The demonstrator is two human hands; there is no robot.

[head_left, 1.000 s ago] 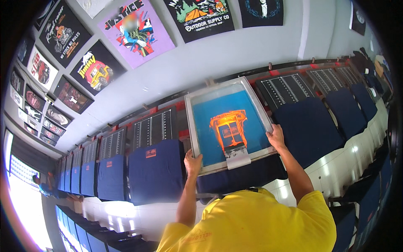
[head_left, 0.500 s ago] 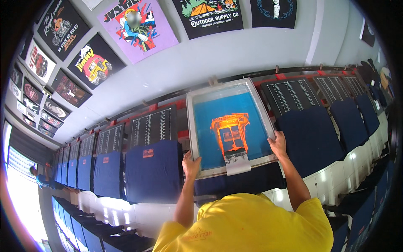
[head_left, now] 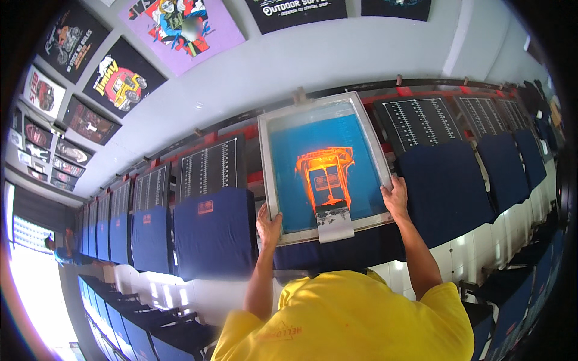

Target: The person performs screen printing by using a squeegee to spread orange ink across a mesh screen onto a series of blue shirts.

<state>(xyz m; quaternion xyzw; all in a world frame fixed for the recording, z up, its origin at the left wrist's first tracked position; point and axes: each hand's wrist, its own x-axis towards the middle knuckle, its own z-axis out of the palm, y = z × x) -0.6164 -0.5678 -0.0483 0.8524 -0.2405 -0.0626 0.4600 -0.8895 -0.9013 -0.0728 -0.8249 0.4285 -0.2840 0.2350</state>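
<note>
With the frame's middle being taken as the dial's centre, the fingers of the left hand are being kept clamped on the rim near eight o'clock, the thumb being laid on the near side. At four o'clock the opposite edge is being gripped by the right hand, its undermost fingertips being hidden.

Between them the pale frame is being held above dark cloth at six o'clock; whether the two are touching cannot be told. Blue mesh is being stretched across the frame, and a patch of orange ink is being shown on its lower middle. A pale scraper is being propped at six o'clock, across the near rim, its dark edge being set against the ink's lower end.

Farther out, black boards with white marks are being seen at nine o'clock, navy cloth being draped over their near ends, with a small orange print being shown. Another marked board is being seen at two o'clock. Behind everything, toward eleven, a purple poster is being displayed on the grey wall.
</note>
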